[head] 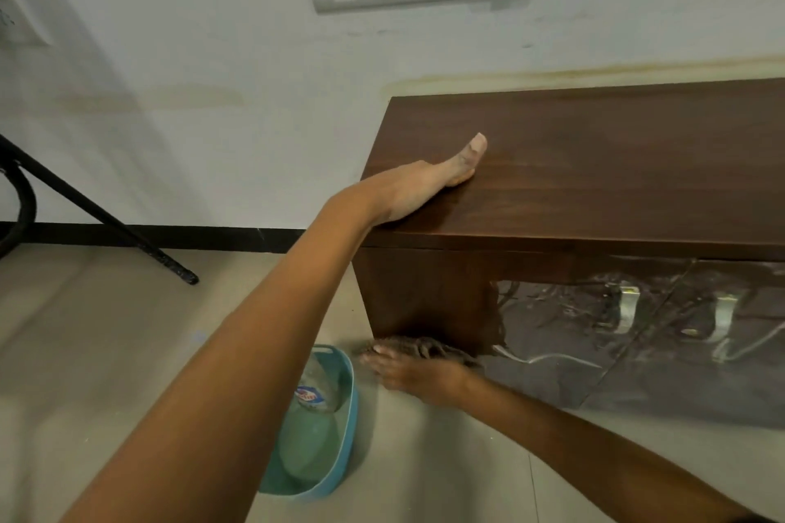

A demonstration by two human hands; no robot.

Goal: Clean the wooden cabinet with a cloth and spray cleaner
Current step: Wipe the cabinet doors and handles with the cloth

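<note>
Head view: my left hand [429, 183] lies flat at the left edge of the wooden cabinet [594, 166] top, likely bracing me. My right hand [416, 378], fingers spread, presses the cloth [420, 346] on the front's bottom left corner. The bottle [318, 386] waits in the basin [340, 459] just beside.

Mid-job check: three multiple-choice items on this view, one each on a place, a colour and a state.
1. Where on the wooden cabinet is the cloth? A its top; B low on its front, near the floor; C its back.
2. The basin is: A red; B blue; C white.
3. The left hand is: A flat on the cabinet top; B a fist; C hanging free.
Key: B, the right hand presses it there; B, its rim shows blue; A, it lies flat on the wood.
</note>
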